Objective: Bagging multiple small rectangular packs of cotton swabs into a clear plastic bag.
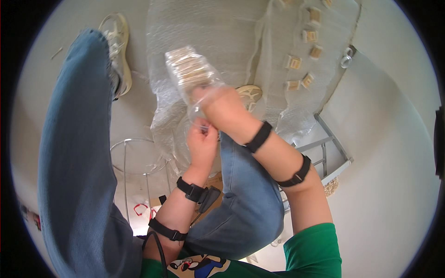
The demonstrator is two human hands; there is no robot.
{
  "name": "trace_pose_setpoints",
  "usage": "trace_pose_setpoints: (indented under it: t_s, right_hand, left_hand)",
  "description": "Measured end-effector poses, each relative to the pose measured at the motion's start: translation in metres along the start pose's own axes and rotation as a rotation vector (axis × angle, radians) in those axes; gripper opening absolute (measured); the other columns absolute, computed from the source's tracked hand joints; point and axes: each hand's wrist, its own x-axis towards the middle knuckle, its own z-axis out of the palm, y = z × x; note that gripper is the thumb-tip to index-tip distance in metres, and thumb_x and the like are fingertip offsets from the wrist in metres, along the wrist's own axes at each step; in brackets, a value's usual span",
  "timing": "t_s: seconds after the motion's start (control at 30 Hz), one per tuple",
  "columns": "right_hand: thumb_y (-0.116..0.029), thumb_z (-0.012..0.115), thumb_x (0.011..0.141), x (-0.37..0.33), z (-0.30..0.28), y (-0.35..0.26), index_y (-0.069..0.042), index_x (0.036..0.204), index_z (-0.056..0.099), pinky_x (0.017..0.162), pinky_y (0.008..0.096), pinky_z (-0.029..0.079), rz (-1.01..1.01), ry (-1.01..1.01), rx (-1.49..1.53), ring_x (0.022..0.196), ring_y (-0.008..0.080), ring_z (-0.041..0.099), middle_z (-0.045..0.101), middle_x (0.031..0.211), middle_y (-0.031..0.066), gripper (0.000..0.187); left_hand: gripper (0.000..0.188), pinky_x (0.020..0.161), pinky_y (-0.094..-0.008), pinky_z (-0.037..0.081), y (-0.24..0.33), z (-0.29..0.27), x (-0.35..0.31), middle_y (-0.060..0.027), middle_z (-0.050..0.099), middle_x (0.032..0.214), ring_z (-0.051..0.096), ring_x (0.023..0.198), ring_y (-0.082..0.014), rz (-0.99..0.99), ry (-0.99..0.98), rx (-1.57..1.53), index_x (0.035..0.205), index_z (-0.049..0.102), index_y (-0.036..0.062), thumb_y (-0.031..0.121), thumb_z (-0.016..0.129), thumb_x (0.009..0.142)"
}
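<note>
A clear plastic bag (178, 58) holds a stack of slim, pale tan pieces laid side by side; their kind is too blurred to tell. My left hand (202, 136) is closed, fingertips pinching the bag's near edge. Just above it, my right hand (221, 105) reaches into the bag's mouth, its fingers against the near end of the stack. Plastic film and motion blur cover those fingers, so their grip cannot be made out.
Bubble wrap (204, 28) covers the floor ahead, with several small tan packs (293, 62) spread over its right side. A grey metal frame (345, 163) stands at right, a round wire stand (125, 185) at left. My shoe (121, 51) rests far left.
</note>
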Motion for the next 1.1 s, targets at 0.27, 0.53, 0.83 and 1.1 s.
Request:
trace_pose_setpoints:
  t_s: [0.27,0.53,0.83,1.1]
  right_hand:
    - [-0.021,0.069,0.082,-0.046,-0.079,0.084,-0.009,0.081,0.066,0.044,0.02,0.04,0.437,-0.237,1.236,0.055,0.0047,0.054,0.06,0.067,-0.0019,0.012]
    - [-0.037,0.071,0.084,-0.025,0.066,0.293,-0.006,0.094,0.058,0.05,0.0258,0.043,1.492,0.751,1.369,0.056,0.0169,0.053,0.055,0.071,0.0046,0.035]
    - [-0.019,0.07,0.084,-0.015,0.054,0.308,-0.007,0.106,0.057,0.065,0.0321,0.05,1.195,1.027,1.491,0.084,0.0206,0.059,0.059,0.1,0.0072,0.028]
    - [-0.011,0.063,0.087,-0.068,-0.08,0.085,-0.007,0.111,0.06,0.059,0.0273,0.051,0.42,-0.103,1.14,0.072,0.0175,0.064,0.063,0.092,0.0058,0.025]
  left_hand:
    - [0.015,0.053,-0.0223,0.041,0.015,-0.009,0.003,0.0001,0.05,0.072,0.048,0.059,-0.0067,0.059,0.064,0.092,0.085,0.047,0.0057,0.009,0.062,0.088]
    - [0.024,0.059,-0.022,0.039,0.045,-0.017,0.016,-0.0008,0.046,0.081,0.042,0.065,-0.0072,0.311,0.312,0.201,0.091,0.047,0.0049,0.006,0.069,0.081]
    - [0.021,0.057,-0.0238,0.039,0.049,-0.017,0.023,-0.003,0.048,0.082,0.043,0.064,-0.0095,0.413,0.261,0.271,0.091,0.049,0.0042,0.006,0.067,0.082]
    - [0.023,0.059,-0.0258,0.041,0.08,-0.011,0.028,-0.0046,0.049,0.082,0.046,0.067,-0.0134,0.619,0.239,0.404,0.107,0.059,0.0046,0.002,0.063,0.084]
